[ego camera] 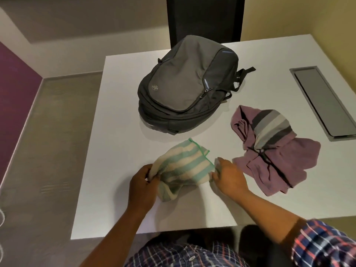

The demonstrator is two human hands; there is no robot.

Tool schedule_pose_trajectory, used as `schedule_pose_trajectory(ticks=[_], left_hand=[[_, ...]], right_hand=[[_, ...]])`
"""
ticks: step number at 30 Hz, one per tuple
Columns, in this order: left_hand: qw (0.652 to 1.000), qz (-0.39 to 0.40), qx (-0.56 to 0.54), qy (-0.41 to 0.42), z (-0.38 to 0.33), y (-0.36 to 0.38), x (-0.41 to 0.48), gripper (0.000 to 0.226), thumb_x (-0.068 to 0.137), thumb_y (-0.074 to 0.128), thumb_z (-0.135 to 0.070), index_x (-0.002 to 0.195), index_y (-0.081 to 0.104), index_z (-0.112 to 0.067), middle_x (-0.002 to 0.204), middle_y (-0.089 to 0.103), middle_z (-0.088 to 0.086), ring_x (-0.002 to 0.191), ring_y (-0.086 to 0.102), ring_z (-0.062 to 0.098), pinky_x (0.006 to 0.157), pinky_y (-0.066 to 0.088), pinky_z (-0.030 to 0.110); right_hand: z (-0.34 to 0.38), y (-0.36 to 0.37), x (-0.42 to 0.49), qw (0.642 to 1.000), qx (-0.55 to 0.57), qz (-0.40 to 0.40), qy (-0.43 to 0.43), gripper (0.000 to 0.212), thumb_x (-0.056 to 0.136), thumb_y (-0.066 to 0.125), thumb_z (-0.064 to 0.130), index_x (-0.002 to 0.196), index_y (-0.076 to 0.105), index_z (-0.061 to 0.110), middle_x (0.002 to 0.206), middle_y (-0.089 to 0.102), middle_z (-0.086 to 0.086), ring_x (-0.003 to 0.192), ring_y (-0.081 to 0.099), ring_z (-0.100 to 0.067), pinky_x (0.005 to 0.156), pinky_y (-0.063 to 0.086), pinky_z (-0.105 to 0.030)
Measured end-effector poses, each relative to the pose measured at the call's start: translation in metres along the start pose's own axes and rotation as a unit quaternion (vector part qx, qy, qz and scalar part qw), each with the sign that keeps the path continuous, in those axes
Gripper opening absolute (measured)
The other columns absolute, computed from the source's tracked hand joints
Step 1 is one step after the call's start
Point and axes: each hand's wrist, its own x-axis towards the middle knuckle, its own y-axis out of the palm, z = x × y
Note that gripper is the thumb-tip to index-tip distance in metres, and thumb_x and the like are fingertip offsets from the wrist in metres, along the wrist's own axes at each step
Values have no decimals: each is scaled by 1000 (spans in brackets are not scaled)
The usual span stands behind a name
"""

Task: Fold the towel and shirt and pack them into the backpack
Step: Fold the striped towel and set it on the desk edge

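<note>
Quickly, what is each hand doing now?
Left hand: grips the green-and-cream striped terry towel.
Right hand: grips the same towel's other end.

1. The person wears a checked shirt (173, 255) with a dark navy ground, crossed by thin white lines and broader red-pink ones.
2. A small pale button (191, 258) sits on the shirt's front, at the near edge of the view.
3. The right sleeve (327, 245) has the same check and ends in a turned-back-looking edge partway up the arm.
4. Beyond that edge the right forearm (269, 208) is bare down to the right hand (229, 178).
5. The left forearm (123, 226) is bare along all that shows, up to the left hand (142, 182).
</note>
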Motion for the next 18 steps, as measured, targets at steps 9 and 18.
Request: schedule_pose_trajectory(ticks=[9, 18], left_hand=[[996, 38, 58, -47, 42, -49, 1, 30, 89, 68, -18, 113, 56, -35, 107, 64, -14, 103, 61, 11, 80, 51, 25], [975, 145, 0, 167, -26, -94, 25, 71, 85, 69, -28, 139, 29, -53, 139, 46, -30, 128, 46, -3, 101, 41, 14]], right_hand=[[57, 2, 7, 992, 116, 29, 36, 14, 85, 60, 13, 75, 64, 22, 69, 61, 5, 67, 57, -18, 62, 42, -30], [186, -68, -17, 950, 183, -4, -254, 31, 88, 55, 8, 106, 75, 22, 83, 58, 11, 78, 57, -4, 70, 44, -19]])
